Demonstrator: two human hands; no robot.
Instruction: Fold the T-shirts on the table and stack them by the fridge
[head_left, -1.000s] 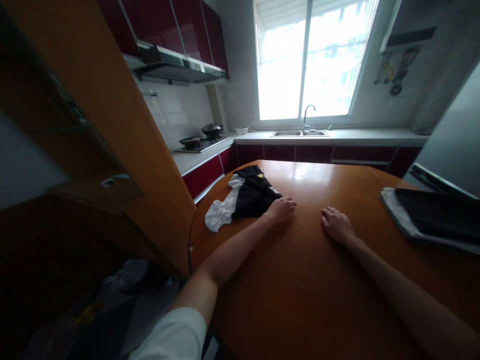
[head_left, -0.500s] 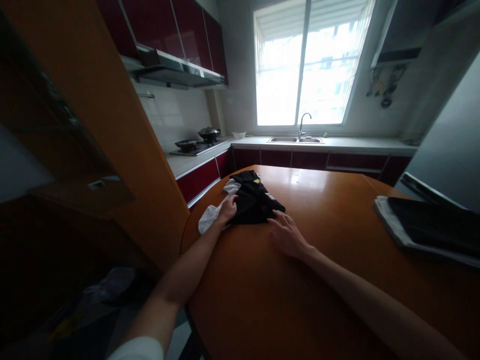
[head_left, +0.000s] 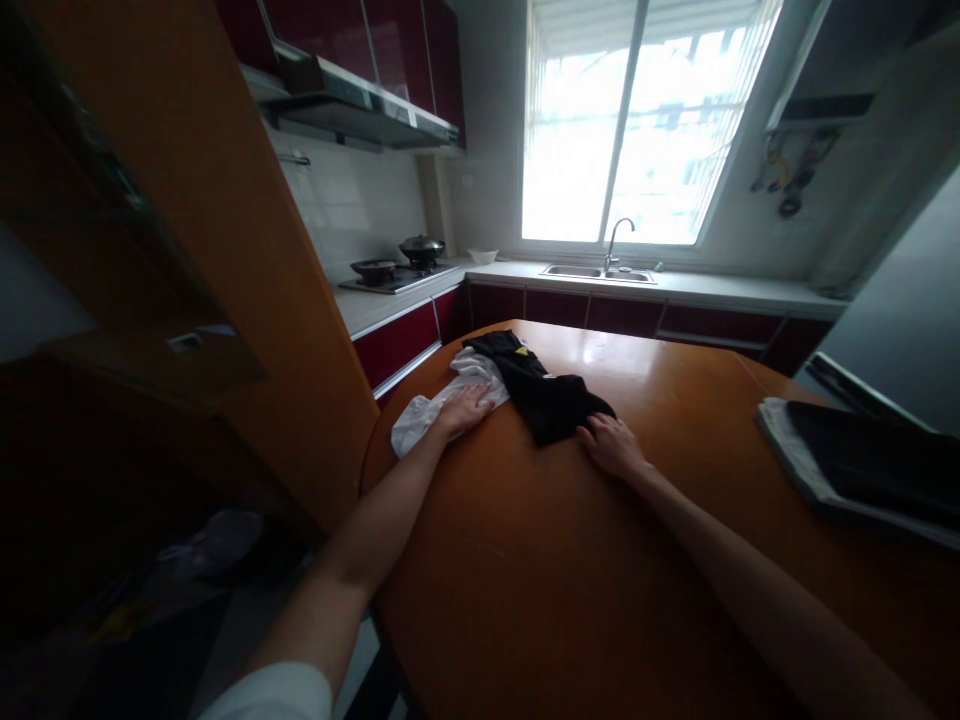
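Note:
A black garment [head_left: 551, 405] with a small yellow patch lies rumpled on the wooden table [head_left: 525, 560]. To its left, partly against it, is a crumpled white cloth [head_left: 420, 415]. My left hand [head_left: 465, 408] rests flat on the white cloth, its fingers stretched out. At the near right corner of the black garment is my right hand [head_left: 611, 445], its fingers over the fabric and its thumb at the edge, gripping that corner. The fingertips are partly lost against the dark fabric.
A stack of folded dark and grey cloth [head_left: 862, 460] lies at the table's right side. Behind the table run a counter with a sink [head_left: 600, 272] and a stove [head_left: 397, 280] bearing two pans. A wooden cabinet panel [head_left: 315, 300] stands close on the left.
The black garment's near part has moved right with my right hand, uncovering more white cloth. My left hand has let go of the black garment and now lies flat on the white cloth.

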